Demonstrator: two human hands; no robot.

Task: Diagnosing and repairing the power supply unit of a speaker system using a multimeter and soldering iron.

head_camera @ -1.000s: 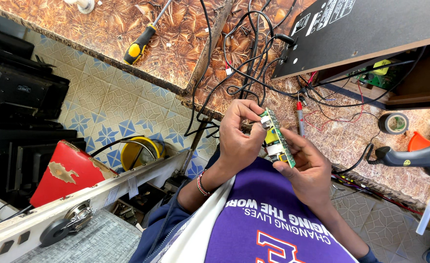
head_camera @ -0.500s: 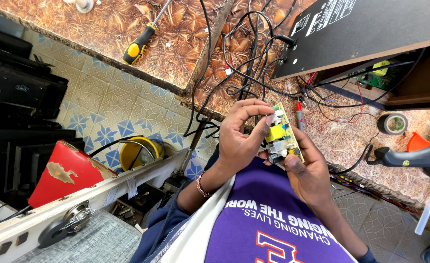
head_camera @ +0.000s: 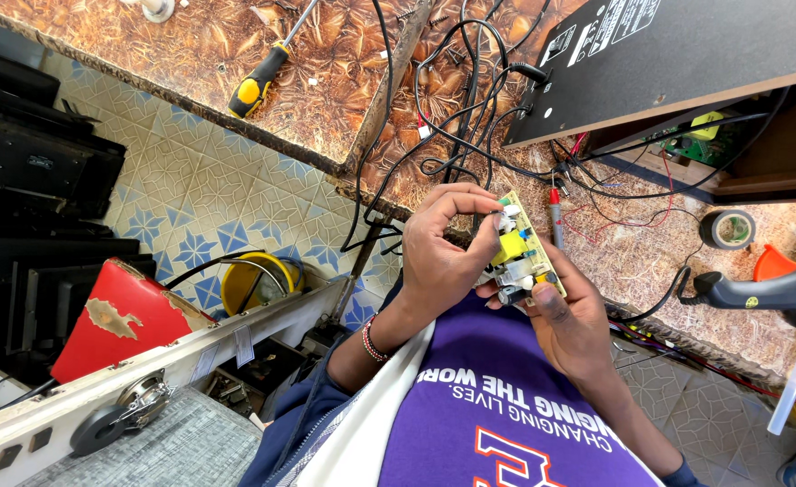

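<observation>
I hold a small yellow-green circuit board point(head_camera: 526, 255) with a yellow block and dark cylindrical parts just above my purple shirt. My right hand point(head_camera: 571, 326) cradles the board from below and behind. My left hand point(head_camera: 436, 260), with a beaded bracelet at the wrist, curls over the board's left edge, its fingertips touching the parts at the top. The board's component side faces me.
The patterned brown worktop point(head_camera: 326, 99) carries tangled black wires point(head_camera: 457, 117), a yellow-and-black screwdriver point(head_camera: 256, 81), a red probe point(head_camera: 556, 216), a tape roll point(head_camera: 730, 229), a black glue gun point(head_camera: 777, 290) and a black panelled box point(head_camera: 677, 54). Below left are a red case point(head_camera: 118, 325) and a yellow bowl point(head_camera: 252, 281).
The board has turned from nearly edge-on to showing its component face. My left fingers have shifted up over its top edge; both hands stay in the same spot.
</observation>
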